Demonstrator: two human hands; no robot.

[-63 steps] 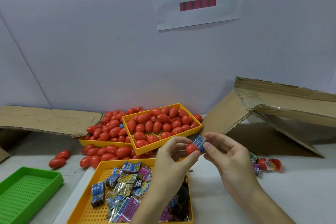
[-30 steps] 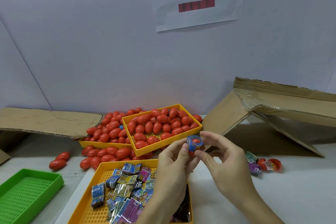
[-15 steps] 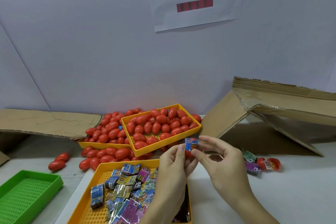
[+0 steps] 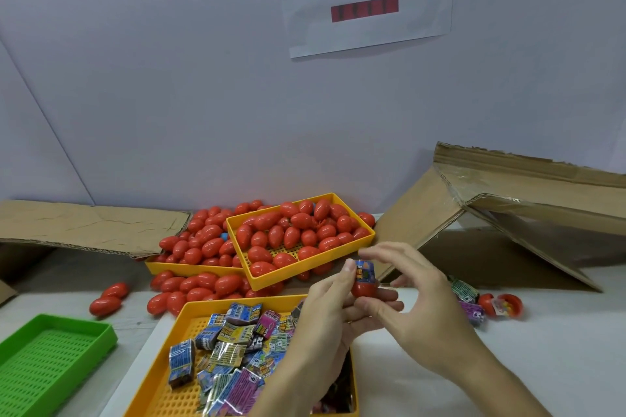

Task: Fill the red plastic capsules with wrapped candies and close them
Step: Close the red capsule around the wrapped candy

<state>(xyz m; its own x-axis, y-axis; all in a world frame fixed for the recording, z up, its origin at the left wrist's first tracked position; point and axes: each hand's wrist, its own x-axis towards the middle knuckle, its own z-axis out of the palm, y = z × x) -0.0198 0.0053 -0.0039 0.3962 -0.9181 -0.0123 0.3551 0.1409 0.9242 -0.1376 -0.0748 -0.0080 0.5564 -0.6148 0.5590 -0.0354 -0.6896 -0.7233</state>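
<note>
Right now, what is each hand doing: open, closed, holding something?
Left hand: holds the red capsule half with a wrapped candy sticking out.
Right hand: open, fingers relaxed beside the candy.

candies (image 4: 230,345) in near tray (image 4: 176,393), capsules (image 4: 294,234) behind

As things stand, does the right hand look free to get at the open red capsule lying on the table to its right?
Probably yes: the right hand holds nothing, and only bare table lies between it and the open capsule.
</note>
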